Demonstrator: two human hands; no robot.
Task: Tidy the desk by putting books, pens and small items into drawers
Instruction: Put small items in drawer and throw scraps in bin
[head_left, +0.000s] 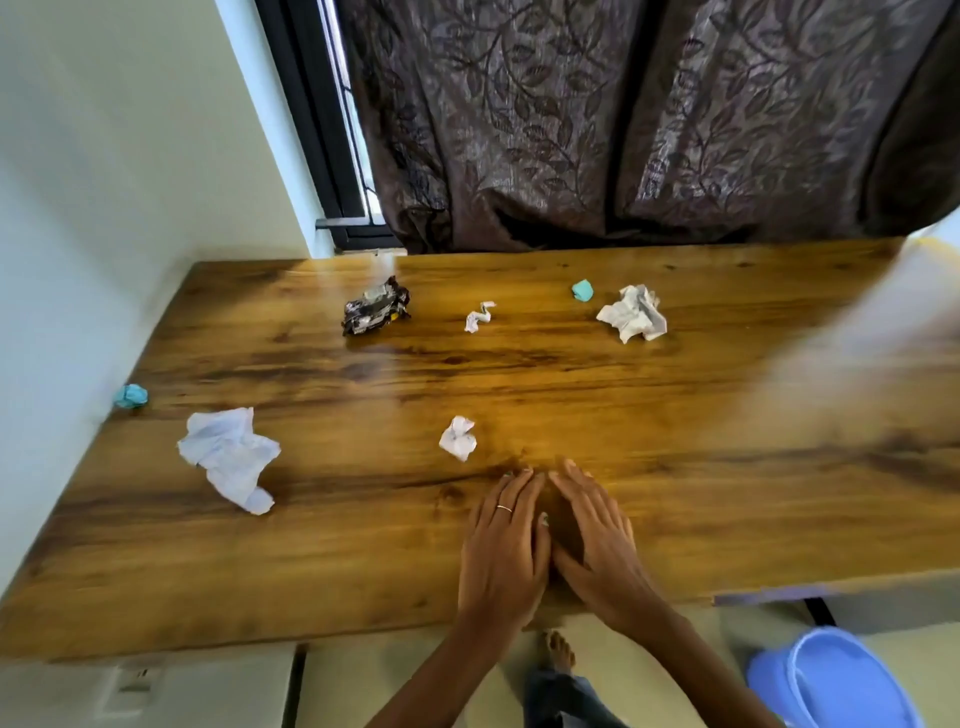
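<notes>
My left hand (503, 545) and my right hand (592, 540) lie flat side by side on the wooden desk (363, 571) near its front edge, fingers straight, holding nothing. Just beyond my left fingertips sits a small crumpled white paper (458, 437). A large crumpled white paper (228, 456) lies at the left. Farther back are a crushed dark wrapper (375, 306), a twisted white scrap (479, 316), a teal ball (583, 290) and another crumpled white paper (632, 313). A second teal ball (131, 396) rests against the left wall.
A dark patterned curtain (623, 119) hangs behind the desk, with a window frame (332, 156) at its left. A pale wall bounds the desk's left side. A blue plastic bin (836, 680) stands on the floor at the lower right. The desk's right part is blurred.
</notes>
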